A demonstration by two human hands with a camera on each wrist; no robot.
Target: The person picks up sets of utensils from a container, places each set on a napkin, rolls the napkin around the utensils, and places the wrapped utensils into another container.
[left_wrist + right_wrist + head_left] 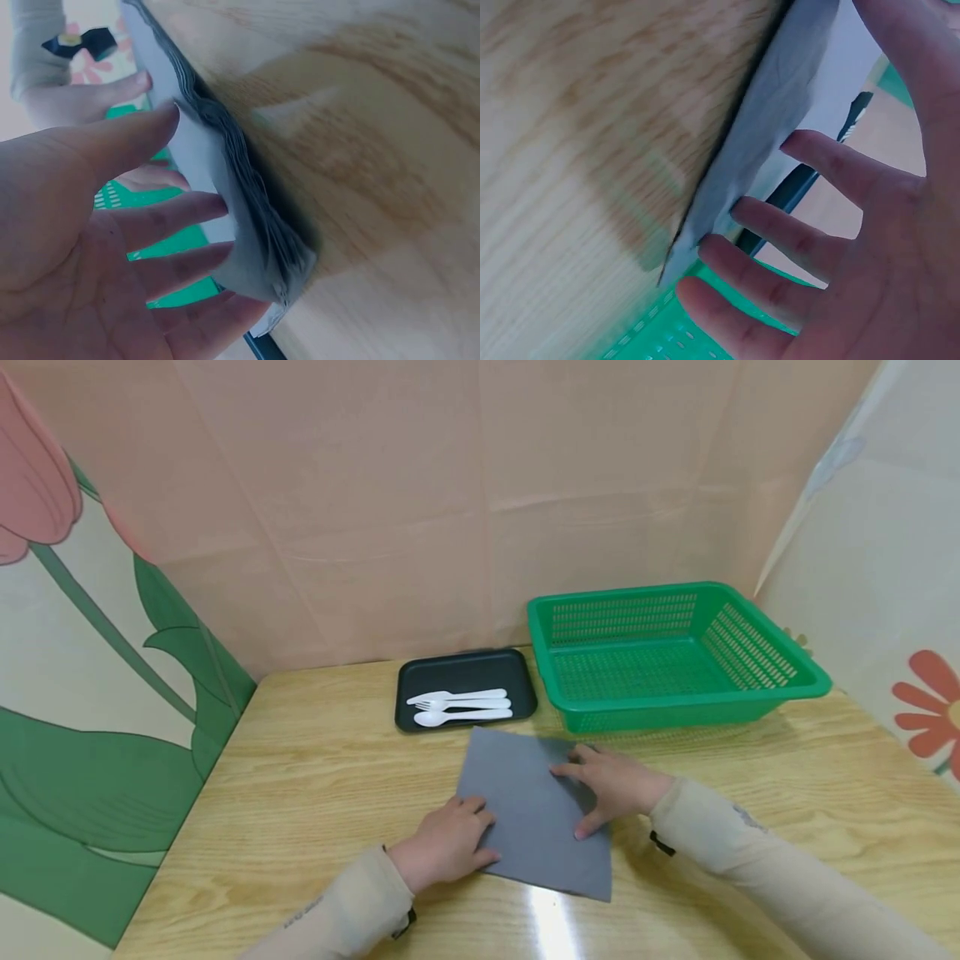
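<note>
A grey folded cloth [528, 810] lies on the table, and its stacked layers show along one edge in the left wrist view. My left hand [448, 839] rests at the cloth's left edge; its spread fingertips touch the layered side [247, 195]. On the opposite side, my right hand [618, 783] reaches over the right part of the cloth with thumb and fingers apart. In the right wrist view the fingers [780, 232] of this hand extend to the cloth's side [757, 142].
Behind the cloth stands a black tray [457, 672] holding a white plastic knife [480, 694], fork [480, 703] and spoon [468, 716]. A green plastic basket [675, 706] sits to its right, near the pink backdrop [390, 510]. The wooden table [322, 777] extends around them.
</note>
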